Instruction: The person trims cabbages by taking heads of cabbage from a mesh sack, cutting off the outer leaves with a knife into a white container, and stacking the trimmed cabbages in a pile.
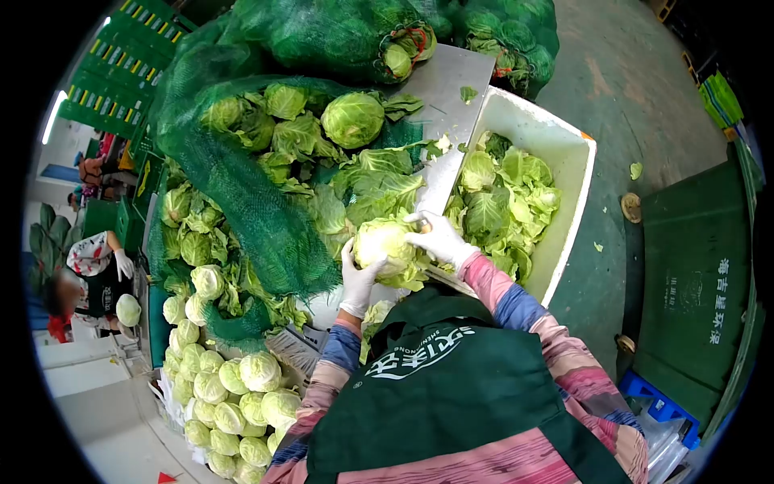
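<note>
A pale green head of cabbage, with looser leaves at its lower right, is held in front of my apron. My left hand, in a white glove, is closed around its lower left side. At its right edge is my right hand, also gloved, with curled fingers touching the cabbage. A small brown, handle-like thing shows between those fingers; most of it is hidden. Loose outer leaves lie just beyond the cabbage on the green netting.
Right of my hands, a white box holds stripped leaves. Green mesh sacks of cabbages lie ahead on the metal table. Trimmed cabbages are piled at left. A co-worker stands far left; a green bin stands right.
</note>
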